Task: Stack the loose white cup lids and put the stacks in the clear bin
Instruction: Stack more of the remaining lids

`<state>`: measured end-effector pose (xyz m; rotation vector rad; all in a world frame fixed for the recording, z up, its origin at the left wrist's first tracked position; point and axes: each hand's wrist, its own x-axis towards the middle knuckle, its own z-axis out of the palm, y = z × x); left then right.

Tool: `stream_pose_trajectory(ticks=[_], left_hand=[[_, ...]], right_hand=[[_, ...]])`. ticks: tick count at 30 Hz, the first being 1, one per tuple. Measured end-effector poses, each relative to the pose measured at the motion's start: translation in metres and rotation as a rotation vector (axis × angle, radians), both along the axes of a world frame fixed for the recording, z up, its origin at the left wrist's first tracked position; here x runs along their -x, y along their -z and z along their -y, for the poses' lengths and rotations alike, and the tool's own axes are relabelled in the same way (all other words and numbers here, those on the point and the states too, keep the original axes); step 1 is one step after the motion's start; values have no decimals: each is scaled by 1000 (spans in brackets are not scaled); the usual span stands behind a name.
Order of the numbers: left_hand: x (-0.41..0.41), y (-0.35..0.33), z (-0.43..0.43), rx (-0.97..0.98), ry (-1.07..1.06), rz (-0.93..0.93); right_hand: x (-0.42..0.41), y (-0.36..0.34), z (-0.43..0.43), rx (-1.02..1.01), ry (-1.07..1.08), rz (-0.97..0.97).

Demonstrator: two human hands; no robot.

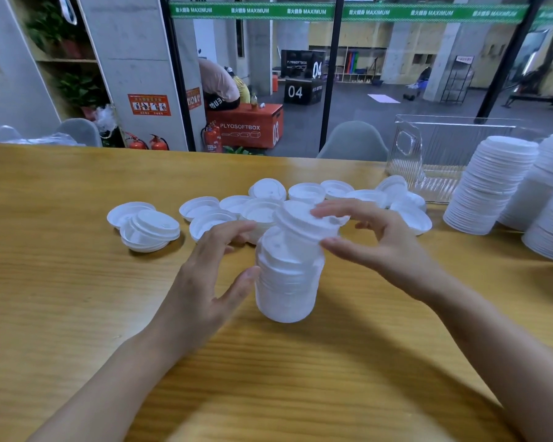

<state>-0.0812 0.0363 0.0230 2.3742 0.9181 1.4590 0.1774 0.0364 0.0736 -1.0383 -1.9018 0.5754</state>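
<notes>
A stack of white cup lids (pixel 288 279) stands in the middle of the wooden table (pixel 61 282). My left hand (pixel 211 272) touches its left side, thumb and fingers spread around it. My right hand (pixel 377 240) pinches a small tilted group of lids (pixel 304 223) between thumb and fingers, right on top of the stack. Several loose lids (pixel 205 212) lie scattered behind the stack, and a few (pixel 147 228) sit further left. The clear bin (pixel 434 154) stands at the back right, with no lids visible inside.
Tall stacks of white lids (pixel 492 186) stand at the right edge, beside the bin. A grey chair back (pixel 353 140) rises behind the table's far edge. A glass wall lies beyond. Bare wood fills the front of the table.
</notes>
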Motion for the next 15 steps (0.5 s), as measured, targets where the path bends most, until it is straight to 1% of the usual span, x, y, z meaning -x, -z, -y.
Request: stream_pose_trajectory(ticks=[3, 7, 15], left_hand=[[0, 0, 0, 4, 5, -4], [-1, -1, -1, -45, 33, -29], [0, 0, 0, -38, 27, -55]], right_hand=[[8, 4, 4, -17, -32, 65], [9, 7, 3, -27, -34, 107], [11, 13, 1, -62, -27, 144]])
